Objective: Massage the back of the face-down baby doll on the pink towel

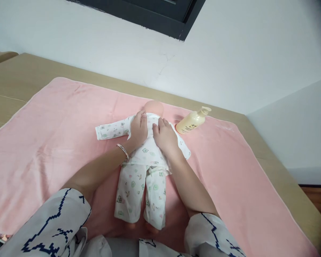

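A baby doll (153,107) in a white printed top (147,151) and matching trousers (131,192) lies at the middle of the blanket, its head at the far end. The head is smooth, with no face showing, and the feet just peek out of the trouser legs. On the left side of the doll's upper body rests my left hand (139,128), a silver bangle at its wrist and its fingers stretched out. My right hand (166,135) lies flat on the right side of the chest or back; I cannot tell which. Both palms are hidden.
A pink blanket (69,150) covers much of the wooden table (37,69). Right of the doll's head stands a pale yellow pump bottle (191,122), leaning in this view. Behind the table rises a white wall (117,50) with a dark frame (149,16).
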The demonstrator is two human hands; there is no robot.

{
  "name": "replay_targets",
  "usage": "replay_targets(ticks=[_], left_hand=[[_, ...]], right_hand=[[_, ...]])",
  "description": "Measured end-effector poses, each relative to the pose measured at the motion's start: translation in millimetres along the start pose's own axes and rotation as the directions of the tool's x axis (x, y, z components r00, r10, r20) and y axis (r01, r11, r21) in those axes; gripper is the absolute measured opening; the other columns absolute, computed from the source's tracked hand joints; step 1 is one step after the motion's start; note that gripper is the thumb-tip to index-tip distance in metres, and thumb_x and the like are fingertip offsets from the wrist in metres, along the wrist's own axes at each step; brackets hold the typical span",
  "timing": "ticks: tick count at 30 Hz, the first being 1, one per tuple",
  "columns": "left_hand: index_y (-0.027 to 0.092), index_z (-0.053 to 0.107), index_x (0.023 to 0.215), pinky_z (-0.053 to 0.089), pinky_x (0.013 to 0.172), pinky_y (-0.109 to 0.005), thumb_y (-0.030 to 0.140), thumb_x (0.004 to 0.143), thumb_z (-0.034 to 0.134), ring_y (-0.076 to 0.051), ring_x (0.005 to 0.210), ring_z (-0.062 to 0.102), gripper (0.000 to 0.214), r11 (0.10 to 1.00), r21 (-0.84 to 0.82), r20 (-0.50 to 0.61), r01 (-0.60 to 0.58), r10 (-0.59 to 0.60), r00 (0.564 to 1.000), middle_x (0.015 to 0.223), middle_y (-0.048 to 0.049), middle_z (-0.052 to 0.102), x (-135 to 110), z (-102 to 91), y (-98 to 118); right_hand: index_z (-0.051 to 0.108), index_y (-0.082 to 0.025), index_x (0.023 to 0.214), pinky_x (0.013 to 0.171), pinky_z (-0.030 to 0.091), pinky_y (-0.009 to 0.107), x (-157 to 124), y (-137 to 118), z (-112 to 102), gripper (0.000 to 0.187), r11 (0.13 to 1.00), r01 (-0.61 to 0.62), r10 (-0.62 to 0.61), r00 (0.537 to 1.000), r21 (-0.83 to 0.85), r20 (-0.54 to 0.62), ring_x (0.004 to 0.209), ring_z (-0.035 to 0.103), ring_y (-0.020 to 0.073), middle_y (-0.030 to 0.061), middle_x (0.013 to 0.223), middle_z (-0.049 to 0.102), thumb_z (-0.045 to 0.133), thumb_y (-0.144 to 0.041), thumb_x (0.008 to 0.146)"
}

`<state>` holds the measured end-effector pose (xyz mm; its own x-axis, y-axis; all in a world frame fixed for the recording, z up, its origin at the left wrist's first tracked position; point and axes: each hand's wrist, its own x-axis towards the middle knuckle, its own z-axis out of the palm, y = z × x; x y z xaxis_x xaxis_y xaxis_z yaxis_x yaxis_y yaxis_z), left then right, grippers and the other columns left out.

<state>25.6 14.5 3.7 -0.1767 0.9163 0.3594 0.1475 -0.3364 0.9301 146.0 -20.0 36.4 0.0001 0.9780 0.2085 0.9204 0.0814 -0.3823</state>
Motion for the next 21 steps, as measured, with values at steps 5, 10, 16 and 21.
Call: replay_targets(ticks=[5,10,16,21], left_hand=[[0.02,0.06,0.115,0.052,0.104,-0.041,0.048,0.106,0.032,-0.022,0.115,0.065,0.04,1.0,0.003,0.014,0.001,-0.001,1.0,0.119,-0.0096,0.071,2,1.1,-5],[0.021,0.059,0.116,0.051,0.106,-0.043,0.047,0.107,0.031,-0.023,0.116,0.064,0.039,1.0,0.017,0.018,-0.024,0.023,1.0,0.121,-0.01,0.07,1,0.2,-4],[0.021,0.06,0.117,0.05,0.108,-0.039,0.034,0.104,0.035,-0.022,0.121,0.063,0.031,0.997,0.073,0.037,-0.013,0.011,0.999,0.124,-0.0091,0.07,-2,-2.4,1],[0.019,0.061,0.118,0.05,0.107,-0.041,0.029,0.101,0.039,-0.023,0.118,0.064,0.03,0.989,0.142,0.056,-0.038,0.03,0.998,0.123,-0.0105,0.071,-1,-3.4,-3]], right_hand=[[0.054,-0.012,0.146,0.127,0.023,0.055,-7,-11,1,0.052,0.963,0.27,-0.267,0.961,-0.028,0.076,0.153,0.032,0.0315,0.0139,0.159,0.045,0.034,-0.022,0.099],[0.052,-0.014,0.148,0.127,0.026,0.052,14,17,-3,0.052,0.966,0.221,-0.234,0.968,0.136,0.089,0.153,0.034,0.0274,0.0119,0.161,0.041,0.036,-0.036,0.103],[0.044,-0.002,0.151,0.123,0.032,0.057,-21,-10,-13,0.059,0.99,0.107,-0.098,0.99,-0.093,0.098,0.151,0.034,0.0407,0.023,0.158,0.042,0.038,-0.031,0.101],[0.058,-0.021,0.144,0.128,0.021,0.056,-13,-6,-6,0.052,0.927,0.367,-0.374,0.915,0.075,0.152,0.154,0.031,0.0302,0.004,0.158,0.047,0.044,-0.021,0.094]])
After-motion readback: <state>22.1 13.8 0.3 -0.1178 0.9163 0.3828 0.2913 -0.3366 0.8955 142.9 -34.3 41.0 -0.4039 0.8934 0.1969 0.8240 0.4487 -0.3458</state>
